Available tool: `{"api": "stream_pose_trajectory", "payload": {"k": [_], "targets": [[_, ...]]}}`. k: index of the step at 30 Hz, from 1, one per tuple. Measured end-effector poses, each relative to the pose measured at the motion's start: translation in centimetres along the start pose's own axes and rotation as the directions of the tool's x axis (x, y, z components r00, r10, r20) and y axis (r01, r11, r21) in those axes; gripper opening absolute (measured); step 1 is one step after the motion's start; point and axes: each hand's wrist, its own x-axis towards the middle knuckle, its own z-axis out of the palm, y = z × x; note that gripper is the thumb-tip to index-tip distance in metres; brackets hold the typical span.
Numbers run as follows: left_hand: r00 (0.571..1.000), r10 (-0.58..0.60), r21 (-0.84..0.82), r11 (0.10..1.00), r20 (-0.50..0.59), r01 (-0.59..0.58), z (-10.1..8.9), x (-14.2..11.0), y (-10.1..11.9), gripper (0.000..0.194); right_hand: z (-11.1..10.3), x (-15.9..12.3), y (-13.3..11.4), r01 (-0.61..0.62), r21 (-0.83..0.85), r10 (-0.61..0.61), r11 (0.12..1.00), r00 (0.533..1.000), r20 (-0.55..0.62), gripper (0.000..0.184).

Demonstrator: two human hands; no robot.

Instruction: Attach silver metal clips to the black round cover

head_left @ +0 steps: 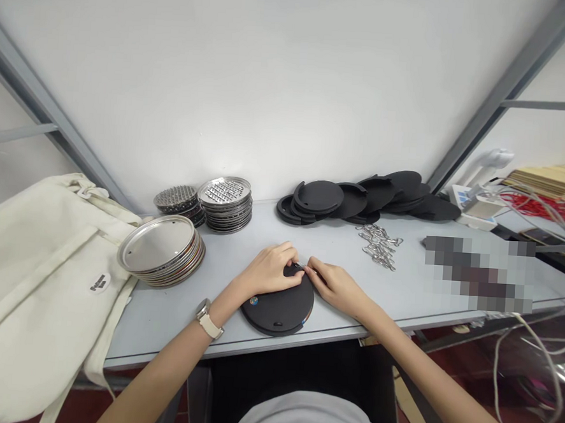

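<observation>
A round black case [281, 310] lies flat at the table's front edge, with a coloured strip showing at its right rim. At its far edge my left hand [272, 269] pinches a small metal clip [301, 266], its palm over the case. My right hand [338, 288] meets it from the right, thumb and finger closed on the same clip. Fingers hide most of the clip, so its exact shape is unclear. Behind the hands, several more black cases [319, 196] lie in an overlapping row. A small heap of silver clips [380, 248] is to their front right.
Stacked round metal plates [158, 245] stand on the left, with two stacks of metal grater discs [226, 192] behind. A cream bag [42, 299] leans at the left edge. On the right are a blurred-out object [474, 274], a white device [484, 208] and loose cables [553, 368].
</observation>
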Motion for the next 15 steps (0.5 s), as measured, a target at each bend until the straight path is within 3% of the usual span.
{"api": "stream_pose_trajectory", "payload": {"k": [15], "targets": [[1.000,-0.005,-0.016,1.000,0.004,0.005,0.00,-0.02,0.00,0.011,0.30,0.14,0.17,-0.026,-0.063,0.026,0.998,1.000,-0.001,0.024]]}}
